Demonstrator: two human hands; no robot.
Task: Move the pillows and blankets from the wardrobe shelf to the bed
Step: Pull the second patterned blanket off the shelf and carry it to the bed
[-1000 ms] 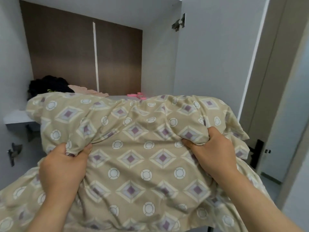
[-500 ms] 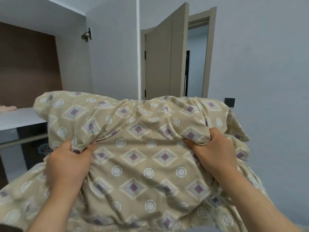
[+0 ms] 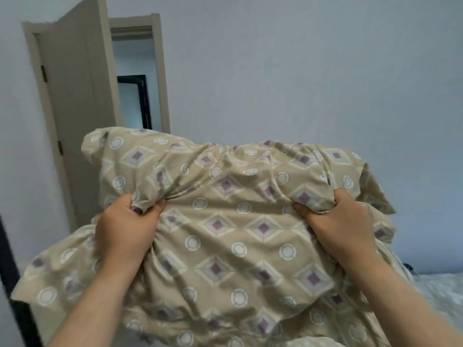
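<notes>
The person holds a beige pillow (image 3: 225,221) with a pattern of purple diamonds and white circles, up in the air in front of the chest. The left hand (image 3: 125,229) has its fingers closed on a bunched fold of the cover near the upper left part, and the right hand (image 3: 343,226) has its fingers closed in the same way on a fold near the upper right part. Both forearms reach up from the bottom edge of the view. The loose cloth of the cover hangs down below the hands and spreads to both sides. The pillow is large and it hides most of what lies below and behind it. At the lower right, just beside the hanging cloth, a small part of the bed (image 3: 441,291) with a pale cover is visible. Behind the pillow stands a plain light wall (image 3: 300,71). At the upper left an open door (image 3: 75,108) in a beige frame shows, and through the doorway a dark framed panel (image 3: 135,101) is seen. A dark vertical edge (image 3: 15,296) stands at the lower left.
</notes>
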